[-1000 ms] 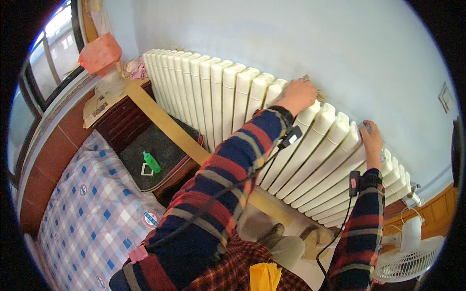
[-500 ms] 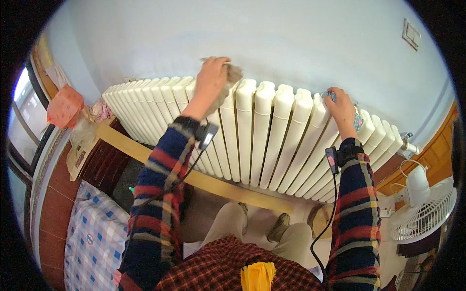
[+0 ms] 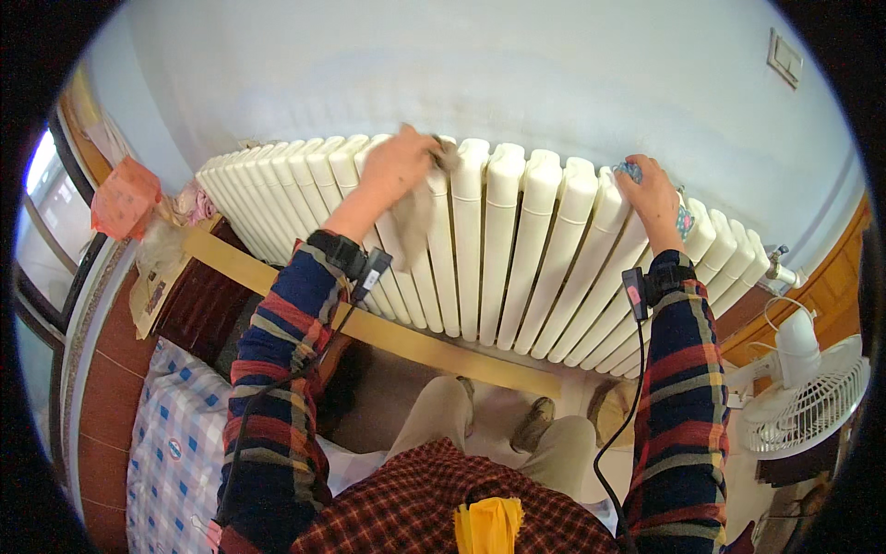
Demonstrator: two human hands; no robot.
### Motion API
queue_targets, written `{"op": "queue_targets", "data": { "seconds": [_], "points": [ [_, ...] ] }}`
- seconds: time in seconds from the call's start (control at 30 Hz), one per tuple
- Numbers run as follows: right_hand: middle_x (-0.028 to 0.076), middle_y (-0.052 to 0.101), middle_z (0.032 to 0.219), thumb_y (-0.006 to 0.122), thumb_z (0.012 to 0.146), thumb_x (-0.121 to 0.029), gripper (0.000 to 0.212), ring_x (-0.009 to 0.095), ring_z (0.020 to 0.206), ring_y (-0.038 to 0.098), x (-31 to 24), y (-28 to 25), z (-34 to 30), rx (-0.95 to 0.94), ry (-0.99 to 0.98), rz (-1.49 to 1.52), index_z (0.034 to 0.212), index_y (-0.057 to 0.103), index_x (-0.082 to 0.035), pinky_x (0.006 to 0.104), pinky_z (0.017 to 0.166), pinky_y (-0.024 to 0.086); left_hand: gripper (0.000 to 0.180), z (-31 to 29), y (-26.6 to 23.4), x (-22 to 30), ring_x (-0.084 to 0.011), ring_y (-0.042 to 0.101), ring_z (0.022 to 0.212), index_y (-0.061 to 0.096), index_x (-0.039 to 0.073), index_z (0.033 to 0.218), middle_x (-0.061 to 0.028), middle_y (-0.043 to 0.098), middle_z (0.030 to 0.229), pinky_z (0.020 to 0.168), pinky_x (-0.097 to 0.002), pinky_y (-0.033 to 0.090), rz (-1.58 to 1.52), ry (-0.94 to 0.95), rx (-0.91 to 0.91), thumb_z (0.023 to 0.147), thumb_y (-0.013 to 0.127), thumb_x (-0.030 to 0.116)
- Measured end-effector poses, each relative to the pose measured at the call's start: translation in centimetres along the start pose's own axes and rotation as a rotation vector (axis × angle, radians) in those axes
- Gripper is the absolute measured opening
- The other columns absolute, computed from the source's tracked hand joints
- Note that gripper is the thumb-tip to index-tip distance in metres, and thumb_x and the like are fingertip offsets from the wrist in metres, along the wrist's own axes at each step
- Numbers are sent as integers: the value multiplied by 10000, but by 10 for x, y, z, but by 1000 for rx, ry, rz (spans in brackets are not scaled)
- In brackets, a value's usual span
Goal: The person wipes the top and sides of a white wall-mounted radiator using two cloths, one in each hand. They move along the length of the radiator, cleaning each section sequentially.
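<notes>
A long white column radiator (image 3: 498, 240) runs along the pale wall in front of me. My left hand (image 3: 399, 166) is closed on a greyish-brown cloth (image 3: 414, 226) at the top of the sections, left of the middle. Part of that cloth hangs down over the radiator's front. Farther right, my right hand (image 3: 653, 198) is curled over the radiator's top edge. A blue patterned cloth (image 3: 629, 172) shows at its fingertips, and more patterned fabric appears beside the hand.
A white fan (image 3: 801, 397) stands at the right, near the radiator's pipe valve (image 3: 783, 268). A tan board (image 3: 434, 346) crosses below the radiator. At left are a pink bag (image 3: 126, 198) and a blue checked cover (image 3: 180, 443). A switch (image 3: 785, 58) is on the wall.
My left hand has come down from the wall side onto the radiator top, and the cloth now hangs lower in front. My right hand has stayed nearly in place.
</notes>
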State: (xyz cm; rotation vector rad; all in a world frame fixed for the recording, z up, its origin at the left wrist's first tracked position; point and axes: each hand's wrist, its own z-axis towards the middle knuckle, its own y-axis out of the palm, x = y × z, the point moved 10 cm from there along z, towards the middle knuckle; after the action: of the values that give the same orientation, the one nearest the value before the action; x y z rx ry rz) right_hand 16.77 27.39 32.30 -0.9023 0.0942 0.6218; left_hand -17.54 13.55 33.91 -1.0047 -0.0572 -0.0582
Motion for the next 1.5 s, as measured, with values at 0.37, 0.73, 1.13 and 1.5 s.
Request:
{"op": "queue_targets", "data": {
  "seconds": [0.37,0.73,1.13,1.5],
  "points": [
    [104,641,1111,605,822,-393,386,332,1026,602,3,2,2,2,26,-42,1115,642,-144,426,864,474,287,68,45,17,-292,625,966,687,154,1041,-87,671,1037,776,-405,516,10,102,-26,831,494,122],
    [110,640,1112,609,819,-394,389,339,1020,603,5,4,3,8,-10,-28,1114,641,-143,426,853,480,216,7,-11,11,-296,633,922,714,134,908,-86,673,974,772,-409,503,40,138,-70,834,520,190],
    [110,642,1098,596,826,-377,366,333,1013,604,0,-2,0,37,-19,-17,1102,641,-140,428,837,489,349,59,42,25,-282,608,1056,668,165,1144,-102,660,1142,862,-399,496,61,100,-150,854,472,163],
    [111,643,1095,597,831,-392,377,337,1015,604,2,3,3,28,-36,-34,1116,636,-149,428,842,489,163,-79,60,23,-286,616,931,658,95,907,-77,647,898,758,-423,517,108,174,-162,835,512,103]
  ]
}}
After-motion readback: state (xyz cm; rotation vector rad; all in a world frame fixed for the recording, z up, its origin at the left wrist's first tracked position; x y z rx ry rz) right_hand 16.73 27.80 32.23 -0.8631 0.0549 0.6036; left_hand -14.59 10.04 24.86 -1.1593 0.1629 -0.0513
